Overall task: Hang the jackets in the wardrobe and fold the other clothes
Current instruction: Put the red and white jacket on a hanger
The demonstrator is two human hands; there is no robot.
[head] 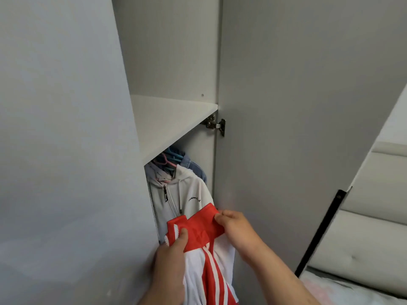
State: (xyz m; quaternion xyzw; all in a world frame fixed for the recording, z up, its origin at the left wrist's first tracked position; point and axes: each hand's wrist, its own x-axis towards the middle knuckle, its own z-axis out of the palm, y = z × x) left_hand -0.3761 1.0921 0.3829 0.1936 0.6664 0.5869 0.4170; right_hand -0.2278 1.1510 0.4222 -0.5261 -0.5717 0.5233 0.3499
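One wardrobe [176, 62] stands open, its door [286, 106] swung right. Under its single shelf [167, 119] hang one white hooded jacket [189, 194] and, farther back, one denim jacket [198, 170]. Nearest is one red-and-white jacket [204, 234], held by two hands. The left hand [169, 260] curls round its zip edge, and the right hand [237, 230] pinches its red collar.

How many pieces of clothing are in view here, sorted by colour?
White hooded jacket, hanging: 1
Blue denim jacket, hanging behind it: 1
Pale blue garment, hanging at the left, mostly hidden: 1
Red and white jacket, gripped by the left hand and right hand: 1
Total: 4
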